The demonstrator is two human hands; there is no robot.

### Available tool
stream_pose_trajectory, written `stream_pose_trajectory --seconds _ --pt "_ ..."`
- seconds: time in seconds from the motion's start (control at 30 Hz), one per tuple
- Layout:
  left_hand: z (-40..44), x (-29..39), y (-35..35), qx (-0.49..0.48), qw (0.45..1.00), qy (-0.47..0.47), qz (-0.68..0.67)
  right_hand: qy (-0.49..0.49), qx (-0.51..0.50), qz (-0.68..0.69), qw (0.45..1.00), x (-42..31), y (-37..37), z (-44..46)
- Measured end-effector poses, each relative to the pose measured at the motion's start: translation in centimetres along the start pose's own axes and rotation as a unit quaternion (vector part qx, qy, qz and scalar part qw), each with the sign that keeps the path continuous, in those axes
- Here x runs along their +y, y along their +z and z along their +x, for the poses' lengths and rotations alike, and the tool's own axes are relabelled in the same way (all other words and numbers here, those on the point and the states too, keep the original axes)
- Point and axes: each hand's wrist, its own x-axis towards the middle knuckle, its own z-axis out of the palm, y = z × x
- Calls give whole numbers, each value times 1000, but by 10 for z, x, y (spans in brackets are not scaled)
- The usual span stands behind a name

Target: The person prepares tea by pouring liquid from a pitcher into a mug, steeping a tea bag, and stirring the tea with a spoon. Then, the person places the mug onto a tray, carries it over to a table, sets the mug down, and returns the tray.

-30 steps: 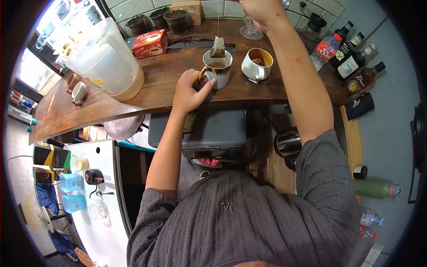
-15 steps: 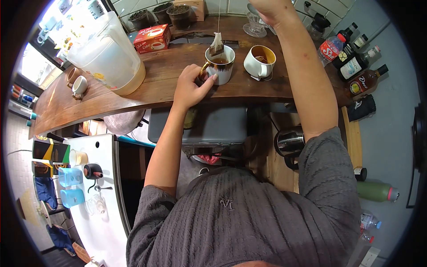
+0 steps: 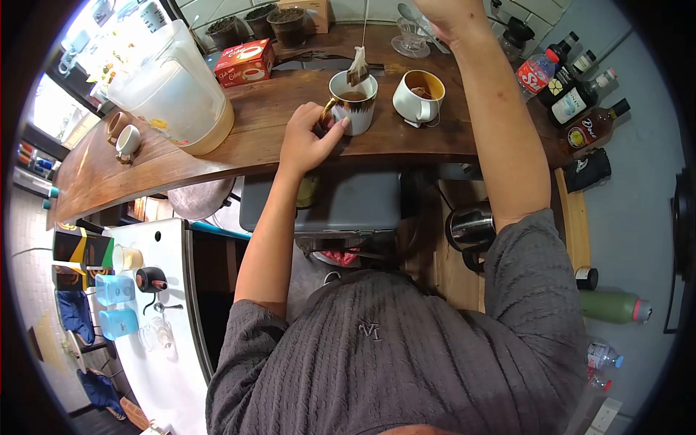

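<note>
My left hand (image 3: 310, 139) grips the handle side of a white mug (image 3: 360, 119) with gold dripping trim and brown liquid inside. Over its mouth hangs a wet tea bag (image 3: 357, 71), its string running up past the top edge of the view. My right hand (image 3: 451, 20) is raised at the top, holding the string up; its fingertips are cut off by the frame. Right of the mug stands a white cup (image 3: 408, 107) with a yellow-brown inside, holding dark liquid and a tea bag, its string draped over the rim beside the handle.
On the wooden counter (image 3: 283, 101) are a big plastic pitcher (image 3: 181, 101), a red tea box (image 3: 245, 64), dark-filled pots (image 3: 290, 27) and a glass dripper (image 3: 411, 43). Bottles (image 3: 573, 109) line the right end. Below sits a metal kettle (image 3: 470, 228); a white table (image 3: 156, 384) is lower left.
The tea bag remains hanging above the mug, slightly higher relative to its rim. The whole view has shifted a little; my left hand stays on the mug and my right hand stays raised.
</note>
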Motion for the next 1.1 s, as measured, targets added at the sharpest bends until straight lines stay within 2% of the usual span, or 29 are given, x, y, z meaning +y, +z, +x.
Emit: stream_pose_trajectory --seconds 0.13,0.2,0.3,0.43,0.67,0.83,0.93,1.1 --pt "0 -2 0 -3 1000 4 -4 -21 -18 6 1000 5 -6 2" --pt "0 -3 1 -1 1000 7 -3 -39 32 16 999 0 -17 6" --pt "-1 -2 0 -7 1000 -3 -12 -52 31 -5 998 -8 -31 11" --pt "-1 0 1 -4 1000 -7 -21 -43 41 -54 997 -18 -50 9" --pt "-2 -5 3 -4 999 -17 -30 -16 43 -89 995 5 -88 -5" --pt "-3 -7 4 -9 999 -21 -34 29 107 -136 985 20 -101 -15" --pt "-3 -6 4 -11 999 -23 -35 11 113 -152 982 30 -110 -15" --pt "-3 -6 5 -9 999 -21 -42 -1 154 -99 983 41 -110 -5"
